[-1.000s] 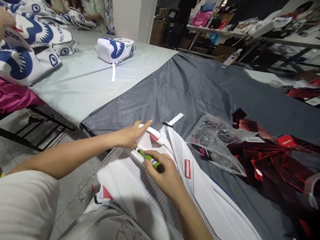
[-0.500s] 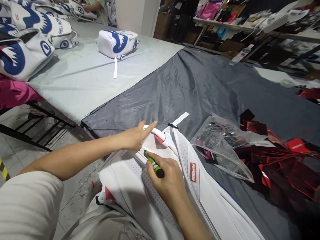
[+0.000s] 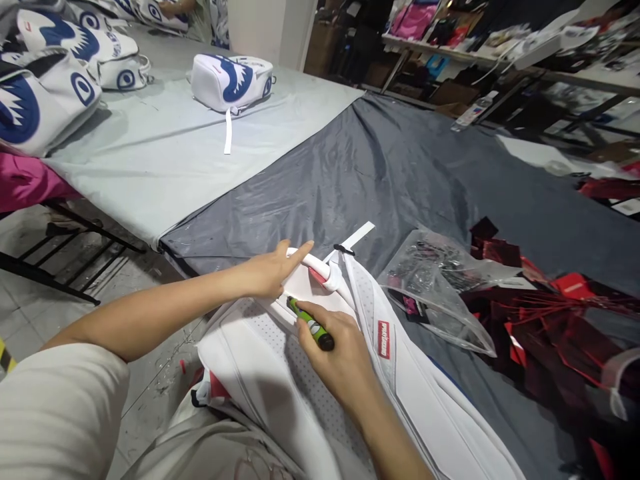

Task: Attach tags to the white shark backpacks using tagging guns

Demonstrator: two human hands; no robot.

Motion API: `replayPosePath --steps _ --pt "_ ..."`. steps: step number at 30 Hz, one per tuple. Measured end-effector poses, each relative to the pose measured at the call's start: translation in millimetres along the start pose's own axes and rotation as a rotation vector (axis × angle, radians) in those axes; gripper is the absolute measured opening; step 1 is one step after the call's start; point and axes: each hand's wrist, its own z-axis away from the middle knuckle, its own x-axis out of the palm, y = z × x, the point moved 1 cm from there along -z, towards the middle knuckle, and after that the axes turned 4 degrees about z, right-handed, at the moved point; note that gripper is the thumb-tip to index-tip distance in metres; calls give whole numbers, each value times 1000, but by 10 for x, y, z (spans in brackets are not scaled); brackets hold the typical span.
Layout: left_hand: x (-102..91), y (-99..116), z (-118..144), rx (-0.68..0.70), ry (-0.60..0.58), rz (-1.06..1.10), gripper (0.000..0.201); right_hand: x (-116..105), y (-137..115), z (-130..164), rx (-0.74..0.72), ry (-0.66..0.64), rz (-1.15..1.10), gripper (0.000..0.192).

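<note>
A white backpack (image 3: 260, 360) lies across my lap and the near table edge, its dotted back panel and shoulder straps facing up. My left hand (image 3: 273, 270) holds the bag's top by the white carry handle (image 3: 317, 269), one finger stretched along it; other fingers are partly hidden. In my right hand (image 3: 337, 347) is a short green pen-shaped tool with black ends (image 3: 313, 325). Its tip points at the white fabric just below my left hand; whether it touches is hard to tell. A red label (image 3: 383, 340) sits on the right strap.
Right of the bag lie a clear plastic bag (image 3: 435, 287) and a heap of dark red tags (image 3: 545, 333). Another white backpack (image 3: 233, 81) stands on the pale table, with several more at far left. A bottle (image 3: 473, 112) lies farther back.
The tool and my right hand have shifted slightly right against the backpack. My left hand keeps its hold. The whole view has turned a little.
</note>
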Motion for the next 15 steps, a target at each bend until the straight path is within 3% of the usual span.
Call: replayPosePath --steps 6,11,15 --pt "1 -24 4 19 -9 3 110 -123 77 37 64 -66 -116 17" --pt "28 -52 -17 33 4 14 111 -70 69 -27 32 -29 -85 24" --pt "43 -66 -27 41 18 22 112 -14 56 -66 68 -96 -186 26"
